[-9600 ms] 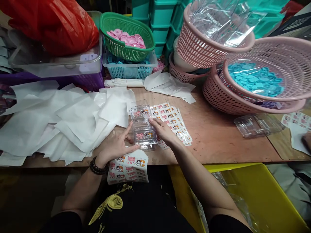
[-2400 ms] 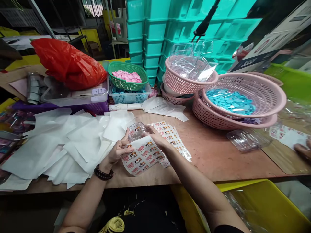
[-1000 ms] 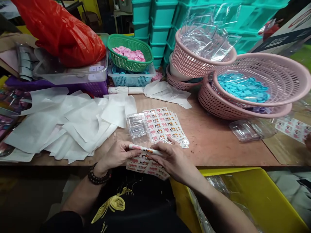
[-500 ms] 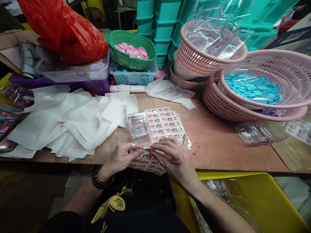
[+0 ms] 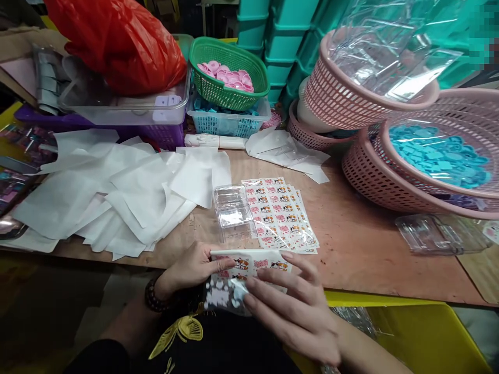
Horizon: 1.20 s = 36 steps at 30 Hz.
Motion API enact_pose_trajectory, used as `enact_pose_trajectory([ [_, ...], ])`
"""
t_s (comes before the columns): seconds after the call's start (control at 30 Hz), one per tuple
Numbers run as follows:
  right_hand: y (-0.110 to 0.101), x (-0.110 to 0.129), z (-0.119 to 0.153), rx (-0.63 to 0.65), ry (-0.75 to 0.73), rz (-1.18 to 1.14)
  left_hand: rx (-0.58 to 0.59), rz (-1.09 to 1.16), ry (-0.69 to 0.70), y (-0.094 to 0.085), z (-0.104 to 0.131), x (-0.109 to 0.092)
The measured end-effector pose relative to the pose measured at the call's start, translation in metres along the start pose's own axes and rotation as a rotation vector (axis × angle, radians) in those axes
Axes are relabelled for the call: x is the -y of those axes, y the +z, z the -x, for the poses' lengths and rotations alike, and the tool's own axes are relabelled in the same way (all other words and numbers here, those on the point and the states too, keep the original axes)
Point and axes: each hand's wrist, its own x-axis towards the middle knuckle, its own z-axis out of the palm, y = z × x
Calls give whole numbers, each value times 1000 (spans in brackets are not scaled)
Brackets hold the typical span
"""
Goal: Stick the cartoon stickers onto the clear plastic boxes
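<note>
My left fingers [image 5: 219, 266]: pinching a printed sticker sheet [image 5: 249, 263]. My right fingers [image 5: 278, 301]: spread over its right side, touching a clear film [image 5: 218, 294] with white blotches. Worktop [image 5: 354, 254], mid: clear plastic case [image 5: 234, 214]; fanned sticker sheets [image 5: 276, 214], right; heaped white papers [image 5: 136, 192], left. Far: green basket [image 5: 230, 97], pink pieces [image 5: 230, 78].

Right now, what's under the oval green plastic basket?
A translucent pale-blue plastic basket holding small blue pieces; the oval green basket covers its middle, so contents there can't be seen.
</note>
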Motion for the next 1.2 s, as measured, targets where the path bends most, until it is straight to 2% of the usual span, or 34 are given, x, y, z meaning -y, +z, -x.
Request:
enact_pose_trajectory([
  [0.03,-3,-5,-8,-10,72,-69,-16,-62,45,-5,1,-2],
  [0.07,-3,-14,-16,-17,205,-141,-33,-126,110,-10,2,-4],
  [0.17,8,-56,-39,14,813,-412,-67,-284,348,-27,2,-9],
  [0.23,25,-88,-51,146,1147,-602,-106,-387,449,-37,-1,-11],
  [0.27,35,-102,-55,222,1253,-670,-128,-439,479,-41,-2,-12],
  [0.33,52,-123,-61,342,1365,-722,-150,-529,501,-47,-6,-13],
  [0.43,68,-136,-64,433,1393,-703,-145,-591,525,-53,-13,-12],
  [0.53,74,-137,-65,470,1397,-691,-150,-605,551,-55,-18,-10],
  [0.73,75,-137,-65,511,1434,-635,-148,-623,562,-56,-26,-5],
  [0.9,77,-135,-66,486,1447,-644,-140,-625,567,-56,-31,-6],
  [1.03,79,-135,-66,470,1437,-644,-91,-630,543,-56,-37,-8],
  [1.2,79,-132,-67,523,1365,-511,-37,-654,496,-57,-45,-8],
])
